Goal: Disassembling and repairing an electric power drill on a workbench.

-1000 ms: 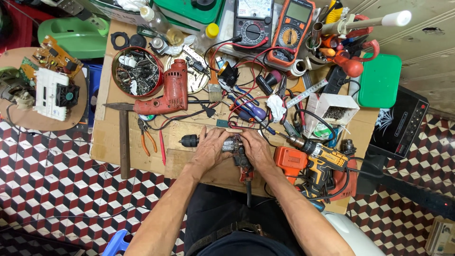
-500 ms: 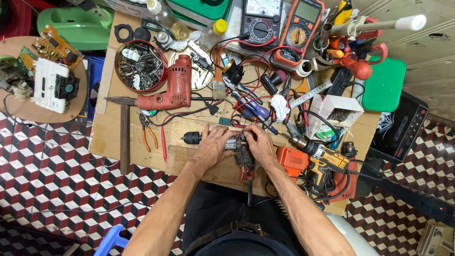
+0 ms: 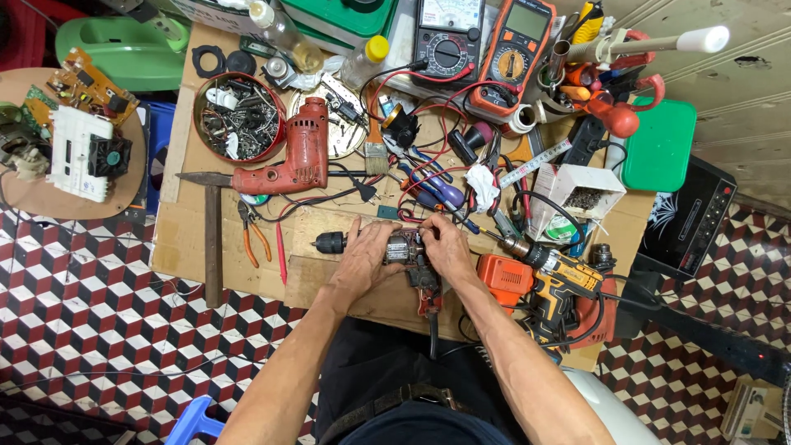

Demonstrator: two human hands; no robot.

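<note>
- Step in hand, as judged: work on the innards of a stripped-down drill lying on the wooden board at the near edge of the workbench.
- Left hand lay over the front half of the drill, fingers curled and pressing it down; the black chuck stuck out just past its fingertips.
- Right hand rested on the rear of the motor, fingertips drawn together at its top as if pinching a wire or small part. What was pinched could not be told.
- The exposed motor sat between the two hands, touching both; the handle ran back from the grip toward the person's lap.
- Next move, as judged, called for a steady left hold while the right fingers worked finely.
- A red drill lay beyond the left hand; a yellow cordless drill lay just outside the right wrist.
</note>
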